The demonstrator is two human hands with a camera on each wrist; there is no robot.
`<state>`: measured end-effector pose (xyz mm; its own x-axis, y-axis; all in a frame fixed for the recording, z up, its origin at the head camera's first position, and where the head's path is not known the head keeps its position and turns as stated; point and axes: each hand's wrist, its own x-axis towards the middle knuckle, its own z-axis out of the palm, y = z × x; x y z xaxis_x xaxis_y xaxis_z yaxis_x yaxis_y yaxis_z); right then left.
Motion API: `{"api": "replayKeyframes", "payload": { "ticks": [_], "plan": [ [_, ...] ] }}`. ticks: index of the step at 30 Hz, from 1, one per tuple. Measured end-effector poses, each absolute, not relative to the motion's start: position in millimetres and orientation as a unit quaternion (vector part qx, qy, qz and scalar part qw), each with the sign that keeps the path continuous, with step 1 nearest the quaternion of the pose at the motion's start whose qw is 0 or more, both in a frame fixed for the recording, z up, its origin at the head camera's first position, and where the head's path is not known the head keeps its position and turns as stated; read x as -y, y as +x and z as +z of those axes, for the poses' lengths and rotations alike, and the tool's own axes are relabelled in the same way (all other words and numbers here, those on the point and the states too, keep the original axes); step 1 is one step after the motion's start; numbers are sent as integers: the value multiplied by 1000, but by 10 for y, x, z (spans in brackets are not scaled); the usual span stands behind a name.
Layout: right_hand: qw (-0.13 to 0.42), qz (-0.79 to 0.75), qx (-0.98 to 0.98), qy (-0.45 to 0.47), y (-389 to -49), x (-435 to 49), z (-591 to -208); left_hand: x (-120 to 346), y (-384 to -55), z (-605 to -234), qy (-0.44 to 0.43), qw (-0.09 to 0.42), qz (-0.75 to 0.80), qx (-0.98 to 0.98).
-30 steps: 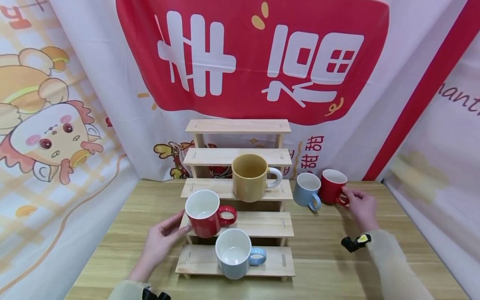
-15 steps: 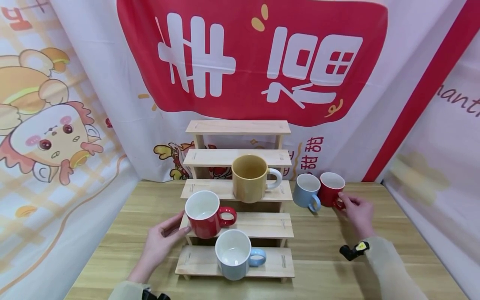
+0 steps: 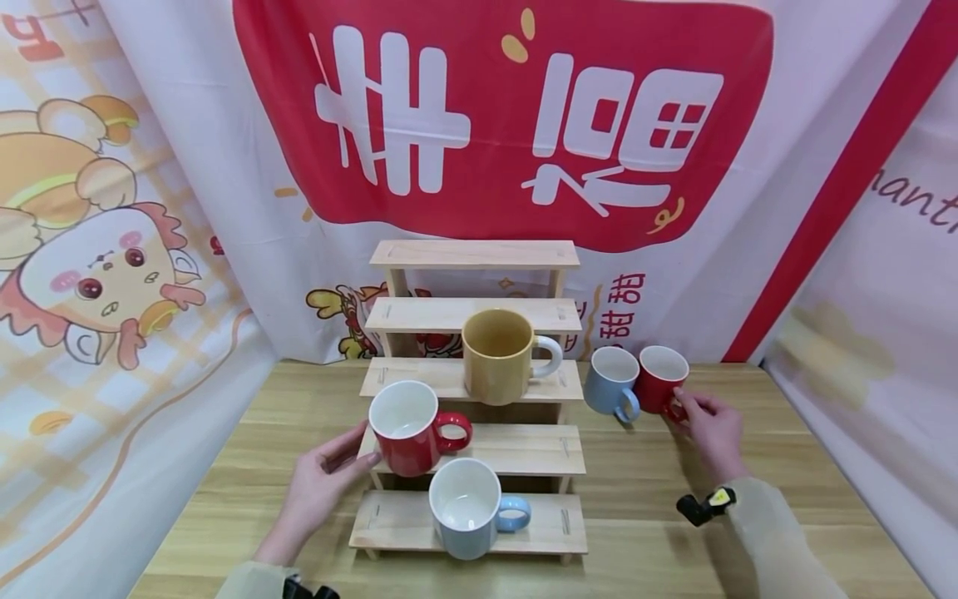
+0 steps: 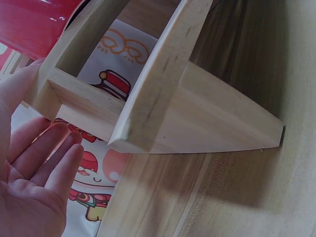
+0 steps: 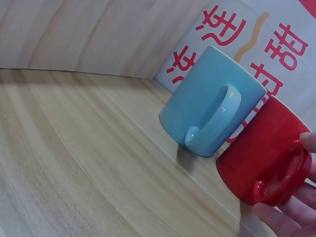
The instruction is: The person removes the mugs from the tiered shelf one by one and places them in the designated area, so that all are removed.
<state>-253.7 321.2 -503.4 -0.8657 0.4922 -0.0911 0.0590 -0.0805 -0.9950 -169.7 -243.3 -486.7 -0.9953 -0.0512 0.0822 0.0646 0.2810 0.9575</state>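
My right hand (image 3: pixel 714 428) pinches the handle of a red mug (image 3: pixel 659 381) that stands upright on the table beside a light blue mug (image 3: pixel 609 383). In the right wrist view, fingers and thumb are at the red mug's handle (image 5: pixel 281 182). Another red mug (image 3: pixel 407 437), white inside, sits at the left end of the second step of a wooden tiered rack (image 3: pixel 516 445). Next to it, my left hand (image 3: pixel 318 487) has its thumb right at the shelf end and its fingers (image 4: pixel 54 163) loosely extended, holding nothing.
A yellow mug (image 3: pixel 497 366) with a white handle stands on the middle step. The lowest step bears a pale blue mug (image 3: pixel 466 512). Behind the rack hangs a printed cloth (image 3: pixel 501 125), with more cloth along both sides of the wooden table (image 3: pixel 644 516).
The right hand has brought the red mug slightly left and toward me, close beside the light blue mug. It has barely moved over the last half second. My left hand stays in place.
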Motion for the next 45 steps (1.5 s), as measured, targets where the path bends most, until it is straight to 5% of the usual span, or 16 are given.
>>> {"api": "replayKeyframes", "payload": {
  "ticks": [13, 30, 45],
  "plan": [
    [94, 583, 772, -234, -2462, -3294, -4910, 2453, -1723, -4879, -4, 50, -589, 806],
    [207, 635, 722, -184, -2439, -3118, -4076, 2443, -1730, -4851, -2, 49, -589, 807],
    [142, 571, 806, -57, -2226, -2433, -3604, 2428, -1682, -4844, 0, 44, -604, 796]
  ]
}}
